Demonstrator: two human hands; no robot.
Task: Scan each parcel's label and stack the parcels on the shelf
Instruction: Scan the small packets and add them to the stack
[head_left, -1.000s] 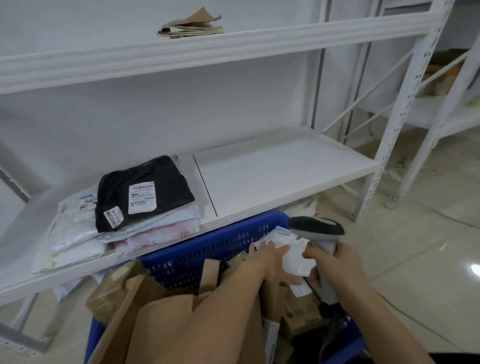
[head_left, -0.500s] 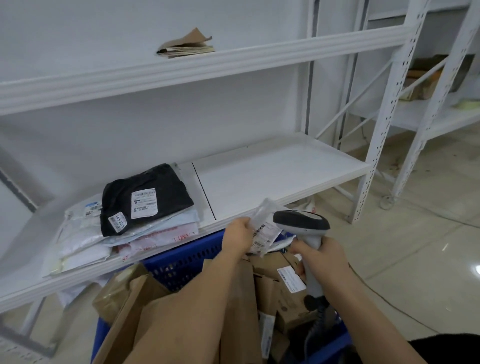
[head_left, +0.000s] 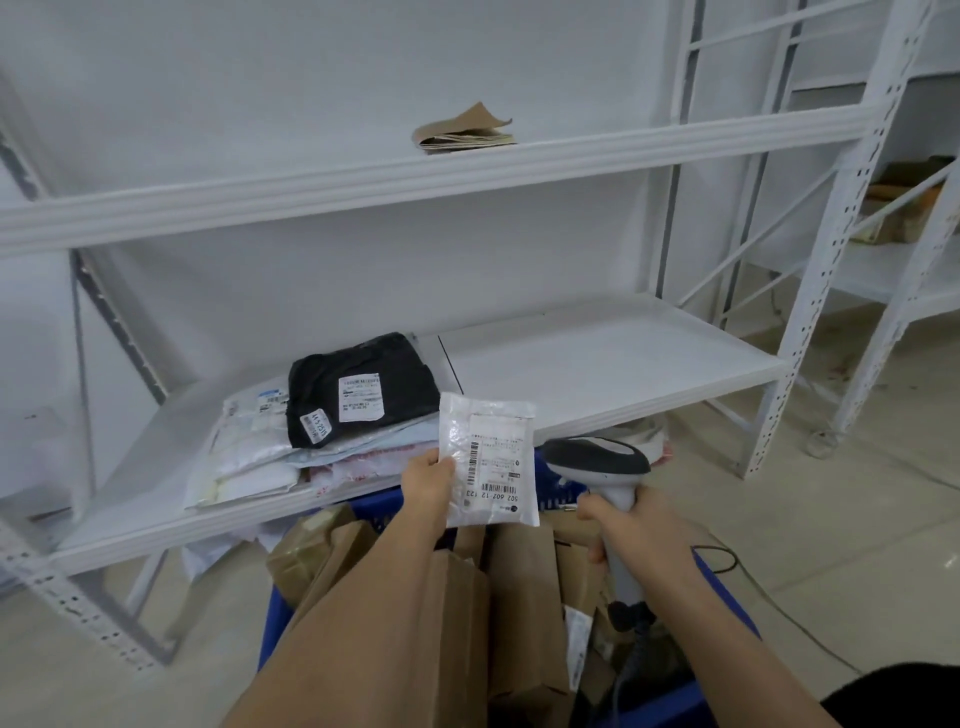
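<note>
Here the small white plastic mailer (head_left: 487, 460) is pinched upright at its left edge by the left hand (head_left: 429, 480), label exposed, just left of the grey handheld scanner (head_left: 597, 460), whose handle is clenched by the right hand (head_left: 636, 530).

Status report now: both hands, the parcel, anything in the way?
Left hand holds white parcel upright, label visible. Right hand grips scanner beside it. Shelf right half bare; nothing blocking.
</note>
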